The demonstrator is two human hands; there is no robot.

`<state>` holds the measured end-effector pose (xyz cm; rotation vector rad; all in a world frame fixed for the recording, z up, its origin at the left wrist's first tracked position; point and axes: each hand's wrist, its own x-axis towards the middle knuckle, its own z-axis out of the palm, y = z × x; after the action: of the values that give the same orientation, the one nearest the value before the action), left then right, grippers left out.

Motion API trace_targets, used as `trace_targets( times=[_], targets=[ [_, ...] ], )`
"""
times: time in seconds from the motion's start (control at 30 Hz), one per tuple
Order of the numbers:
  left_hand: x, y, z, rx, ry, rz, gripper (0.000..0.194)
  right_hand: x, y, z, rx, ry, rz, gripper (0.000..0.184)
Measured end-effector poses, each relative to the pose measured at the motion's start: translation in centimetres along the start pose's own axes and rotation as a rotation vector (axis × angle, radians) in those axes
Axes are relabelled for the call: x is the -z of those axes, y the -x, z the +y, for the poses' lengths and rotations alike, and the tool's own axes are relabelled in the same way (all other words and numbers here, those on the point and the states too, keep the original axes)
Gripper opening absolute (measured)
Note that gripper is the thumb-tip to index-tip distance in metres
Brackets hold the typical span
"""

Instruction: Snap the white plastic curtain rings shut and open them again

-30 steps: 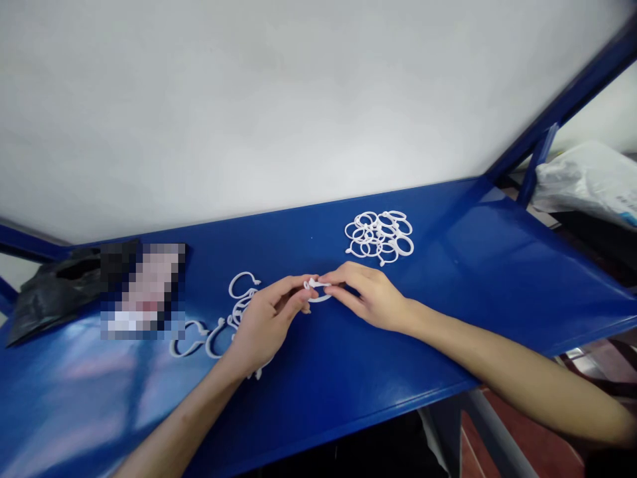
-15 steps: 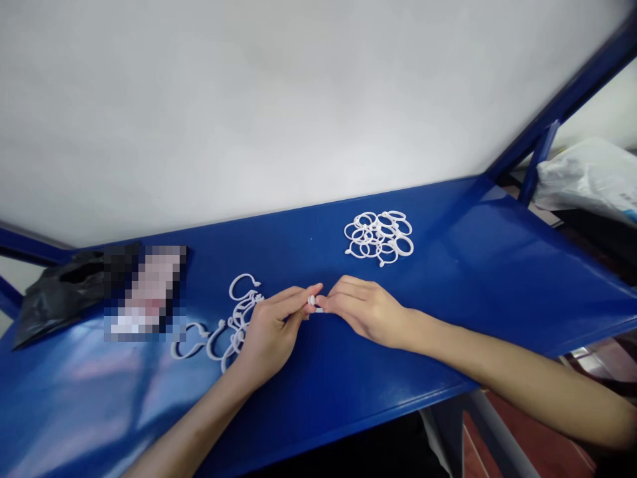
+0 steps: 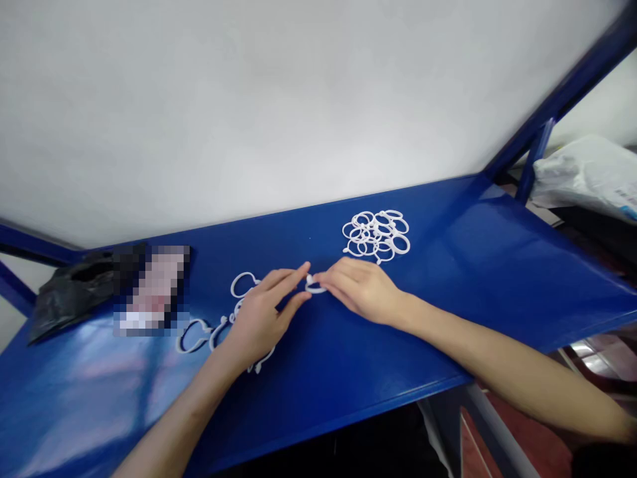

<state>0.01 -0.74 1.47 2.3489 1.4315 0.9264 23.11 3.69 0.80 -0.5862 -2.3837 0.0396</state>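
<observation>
A white plastic curtain ring [image 3: 314, 289] is pinched between the thumb and fingers of my right hand [image 3: 365, 292], just above the table. Its small knob end points toward my left hand [image 3: 263, 312]. The left thumb and index finger are spread apart on either side of the ring's near end, not closed on it. Partly beneath my left hand lie several loose rings, among them one unfastened ring [image 3: 192, 336] with a gap between its ends. Beyond my right hand, a pile of rings [image 3: 377, 234] lies overlapped, most looking closed.
The blue metal table [image 3: 318, 398] runs up to a pale wall [image 3: 298, 99]. On the left sit a black plastic bag [image 3: 74, 292] and a blurred-out flat item [image 3: 156, 285]. A blue frame post [image 3: 535, 162] and a clear plastic bag [image 3: 587, 176] stand at the right.
My left fingers have spread apart from the ring they were pinching with the right hand. Both hands have moved slightly up and away, and the ring stays in my right fingers.
</observation>
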Motion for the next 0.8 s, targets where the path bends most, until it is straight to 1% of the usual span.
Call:
trace_targets(
  times=[0.07,0.1,0.13,0.17,0.23,0.3,0.37,0.47,0.6,0.67,0.8],
  targets=[
    [0.6,-0.3,-1.2,0.016,-0.156,0.067,0.036,0.8,-0.2,1.4,-0.113,0.075,0.041,0.021],
    [0.9,-0.4,-1.9,0.032,-0.236,0.088,0.035,1.4,-0.1,2.3,-0.192,0.113,0.068,0.021],
    [1.2,-0.4,-2.7,0.06,-0.308,0.085,0.037,2.0,0.0,3.3,-0.284,0.156,0.092,0.02],
    [1.5,-0.5,-3.5,0.095,-0.373,0.066,0.039,2.7,0.1,4.3,-0.388,0.206,0.117,0.021],
    [1.9,-0.5,-4.9,0.156,-0.477,-0.008,0.042,4.1,0.6,6.4,-0.544,0.281,0.114,0.021],
    [2.1,-0.4,-5.8,0.203,-0.52,-0.078,0.042,5.5,1.0,8.3,-0.646,0.326,0.106,0.019],
    [2.1,-0.4,-6.0,0.232,-0.519,-0.112,0.041,6.5,1.5,9.7,-0.727,0.34,0.097,0.017],
    [2.4,-0.5,-5.8,0.248,-0.511,-0.112,0.042,7.6,2.1,11.0,-0.802,0.315,0.022,0.015],
    [3.3,-0.5,-6.0,0.263,-0.499,-0.112,0.043,8.3,2.6,11.7,-0.855,0.195,-0.122,0.015],
    [3.8,-0.4,-6.4,0.272,-0.466,-0.156,0.044,8.2,2.5,11.7,-0.827,0.142,-0.128,0.016],
    [4.4,0.1,-7.4,0.281,-0.396,-0.252,0.047,7.4,2.2,11.2,-0.72,0.091,-0.07,0.016]
  ],
)
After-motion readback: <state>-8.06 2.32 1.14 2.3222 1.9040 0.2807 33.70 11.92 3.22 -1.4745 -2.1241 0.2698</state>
